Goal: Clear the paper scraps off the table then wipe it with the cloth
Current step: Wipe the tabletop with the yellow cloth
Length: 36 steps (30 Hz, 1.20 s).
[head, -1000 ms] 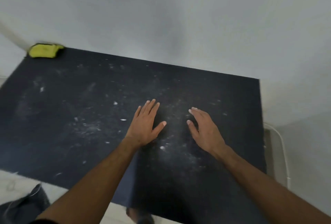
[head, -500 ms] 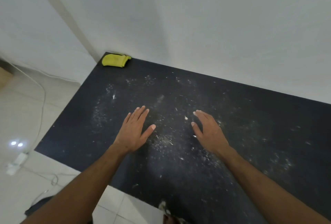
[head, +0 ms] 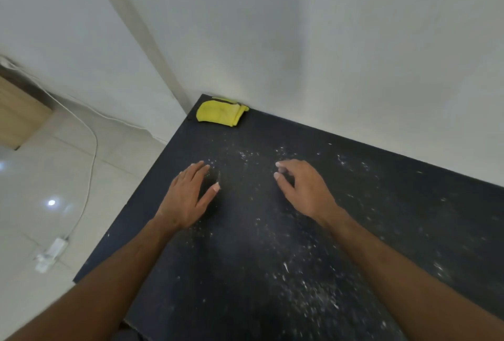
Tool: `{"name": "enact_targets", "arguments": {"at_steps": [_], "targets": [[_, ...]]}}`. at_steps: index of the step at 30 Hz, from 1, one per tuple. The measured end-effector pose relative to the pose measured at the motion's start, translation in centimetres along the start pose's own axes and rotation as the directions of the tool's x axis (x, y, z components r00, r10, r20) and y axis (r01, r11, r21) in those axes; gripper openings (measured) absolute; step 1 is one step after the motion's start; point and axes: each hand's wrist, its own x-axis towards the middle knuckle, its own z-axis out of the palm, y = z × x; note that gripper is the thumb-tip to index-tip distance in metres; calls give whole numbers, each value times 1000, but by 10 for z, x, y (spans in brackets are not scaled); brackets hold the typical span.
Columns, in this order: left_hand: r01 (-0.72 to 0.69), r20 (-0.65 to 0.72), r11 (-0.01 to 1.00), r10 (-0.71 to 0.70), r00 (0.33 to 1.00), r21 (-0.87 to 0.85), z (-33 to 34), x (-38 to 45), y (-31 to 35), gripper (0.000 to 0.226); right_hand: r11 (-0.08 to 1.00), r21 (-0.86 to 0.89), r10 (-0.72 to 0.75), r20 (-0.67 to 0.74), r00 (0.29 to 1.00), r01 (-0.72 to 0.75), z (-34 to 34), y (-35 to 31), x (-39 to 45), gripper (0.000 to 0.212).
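1. Over the left half of the dark table (head: 409, 218), both hands were stretched out, palms down, side by side but apart.
2. The left hand (head: 188, 198) lay near the table's left edge, its fingers straight and close together, the thumb spread toward the middle; it held nothing, and whether the palm touched the surface could not be told.
3. The right hand (head: 305, 190) sat toward the middle, its fingers loosely bent with the tips pointing down at the surface, thumb apart from them; it gripped nothing.
4. Paper scraps (head: 313, 286) (mostly tiny white flecks and dust) were scattered across the table: between the two hands, along the far edge, out toward the right, and thickest near the front edge beside the right forearm.
5. The yellow cloth (head: 221, 114) lay folded in the far left corner, against the white wall (head: 327, 40), well apart from both hands.
6. Beyond the left edge, a white cable (head: 90, 149) ran over the pale tiled floor (head: 41, 177) to a white power strip (head: 51, 253).
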Motion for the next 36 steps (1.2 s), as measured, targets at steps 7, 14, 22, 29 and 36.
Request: {"name": "enact_targets", "arguments": {"at_steps": [7, 14, 22, 29, 36], "targets": [[-21, -75, 996, 28, 997, 92, 4, 60, -102, 66, 991, -80, -107, -2, 994, 107, 50, -34, 134, 40], [-117, -147, 993, 112, 983, -27, 25, 69, -142, 57, 882, -414, -219, 61, 974, 225, 117, -53, 250, 44], [-180, -278, 922, 83, 957, -343, 24, 66, -151, 58, 883, -438, -222, -76, 972, 168, 211, -105, 232, 32], [-220, -331, 755, 4, 944, -618, 6, 68, -165, 54, 845, -327, -354, 252, 901, 423, 200, -121, 82, 33], [-331, -348, 707, 128, 929, -625, -17, 77, -187, 50, 883, -431, 53, -305, 951, -187, 166, -90, 239, 45]]}}
